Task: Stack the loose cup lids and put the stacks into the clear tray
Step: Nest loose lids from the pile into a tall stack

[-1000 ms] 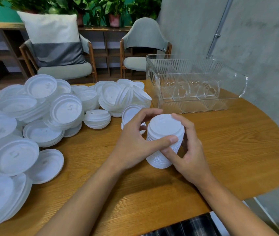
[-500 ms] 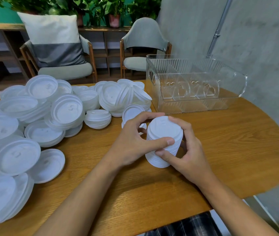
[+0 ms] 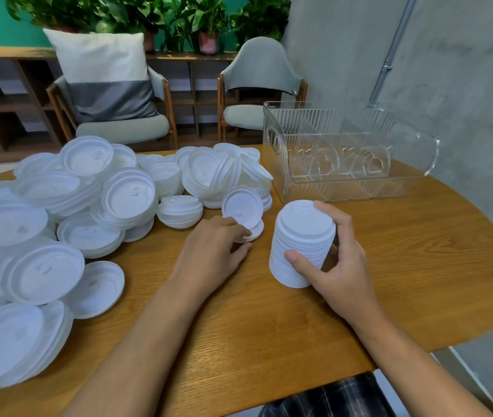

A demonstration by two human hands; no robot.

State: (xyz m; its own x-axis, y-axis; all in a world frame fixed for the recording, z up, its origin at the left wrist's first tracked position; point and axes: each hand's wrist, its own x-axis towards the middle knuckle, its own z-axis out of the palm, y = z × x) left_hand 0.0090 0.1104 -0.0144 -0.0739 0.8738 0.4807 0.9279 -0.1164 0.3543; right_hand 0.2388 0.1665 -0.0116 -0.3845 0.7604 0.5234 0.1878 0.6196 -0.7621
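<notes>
Curling round a tall stack of lids point(image 3: 300, 236), the right hand point(image 3: 341, 266) grips it with thumb and fingers near the middle of the wooden surface point(image 3: 419, 251), in front of the clear tray point(image 3: 359, 188). The left hand point(image 3: 209, 254) reaches onto a small lid pile point(image 3: 242, 209) beside the loose lids point(image 3: 88, 200); whether it grips cannot be told.

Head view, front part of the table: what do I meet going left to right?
Heap of loose white plastic cup lids → left hand → tall stack of white lids → right hand, gripping that stack. The clear ribbed plastic tray sits farther back, overlapping these, so it is left unranked.
</notes>
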